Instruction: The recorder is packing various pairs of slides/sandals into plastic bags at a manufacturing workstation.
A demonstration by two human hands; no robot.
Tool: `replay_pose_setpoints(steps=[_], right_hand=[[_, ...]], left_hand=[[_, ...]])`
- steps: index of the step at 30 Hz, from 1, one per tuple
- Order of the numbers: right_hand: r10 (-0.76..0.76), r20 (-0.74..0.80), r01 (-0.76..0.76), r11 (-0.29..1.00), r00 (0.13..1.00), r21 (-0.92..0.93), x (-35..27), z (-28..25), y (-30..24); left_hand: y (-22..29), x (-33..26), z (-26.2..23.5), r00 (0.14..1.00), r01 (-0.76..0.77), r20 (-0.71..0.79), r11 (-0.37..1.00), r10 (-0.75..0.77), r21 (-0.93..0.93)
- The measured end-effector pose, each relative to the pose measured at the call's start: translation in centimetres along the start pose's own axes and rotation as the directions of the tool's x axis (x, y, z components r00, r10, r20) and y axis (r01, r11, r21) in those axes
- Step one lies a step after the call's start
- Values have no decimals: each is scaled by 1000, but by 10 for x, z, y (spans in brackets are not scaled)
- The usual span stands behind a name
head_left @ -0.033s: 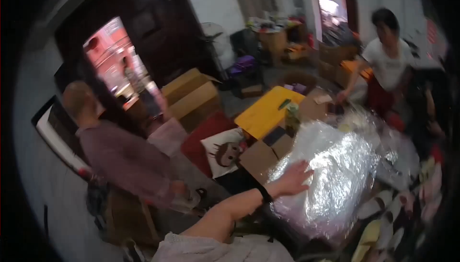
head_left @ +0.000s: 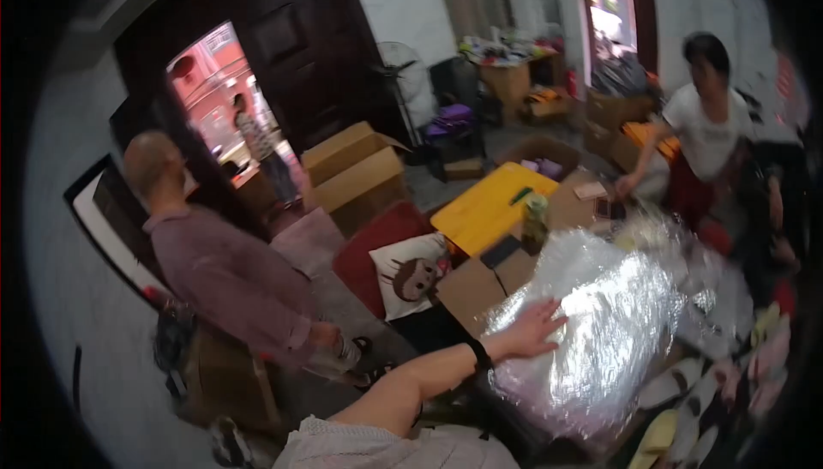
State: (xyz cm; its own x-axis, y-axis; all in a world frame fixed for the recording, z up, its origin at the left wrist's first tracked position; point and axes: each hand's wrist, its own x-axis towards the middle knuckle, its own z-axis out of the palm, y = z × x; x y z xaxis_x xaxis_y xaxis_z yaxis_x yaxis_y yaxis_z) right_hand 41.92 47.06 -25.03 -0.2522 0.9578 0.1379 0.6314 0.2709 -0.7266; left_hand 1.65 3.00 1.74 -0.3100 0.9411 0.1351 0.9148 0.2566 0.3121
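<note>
My left hand (head_left: 533, 329) rests on a big bundle of shiny, clear plastic wrap (head_left: 604, 332), its fingers stretched out and holding nothing. A dark band (head_left: 479, 354) circles the wrist. What lies under or inside the wrap cannot be made out, though a pinkish tint shows at its lower edge. An opened cardboard box (head_left: 467, 293) stands just beyond the hand, and a white cushion with a cartoon face (head_left: 410, 279) lies to its left. My right hand is out of the picture.
A person in a mauve shirt (head_left: 227, 276) stands at the left; another in white (head_left: 710, 130) reaches toward cardboard at the right. A yellow board (head_left: 484, 212), tall cartons (head_left: 356, 182) and a red cushion (head_left: 364, 255) lie beyond. Several shoes (head_left: 677, 417) crowd the lower right.
The whole view has shifted a little, so the room sits lower and further right in the picture. My left hand stays flat on the plastic wrap.
</note>
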Motion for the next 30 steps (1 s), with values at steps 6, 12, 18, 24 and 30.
replay_pose_setpoints(steps=[6, 12, 18, 24, 30], right_hand=[[-178, -55, 184, 974, 982, 135, 79, 23, -116], [-168, -167, 199, 962, 972, 187, 25, -52, -179], [-154, -278, 213, 956, 948, 200, -98, -174, -321], [-103, -376, 213, 940, 921, 266, -166, -245, -345], [-243, -155, 286, 869, 957, 403, -200, -124, -512]], left_hand=[[-20, -17, 5, 991, 10, -131, 1000, -9, 10], [-25, -17, 12, 988, 5, -154, 999, -12, -48], [-21, -22, 15, 979, -11, -203, 997, -5, -77], [-14, -8, 12, 995, -19, -96, 991, 6, -133], [-36, -20, 5, 992, 47, -117, 997, -53, -54]])
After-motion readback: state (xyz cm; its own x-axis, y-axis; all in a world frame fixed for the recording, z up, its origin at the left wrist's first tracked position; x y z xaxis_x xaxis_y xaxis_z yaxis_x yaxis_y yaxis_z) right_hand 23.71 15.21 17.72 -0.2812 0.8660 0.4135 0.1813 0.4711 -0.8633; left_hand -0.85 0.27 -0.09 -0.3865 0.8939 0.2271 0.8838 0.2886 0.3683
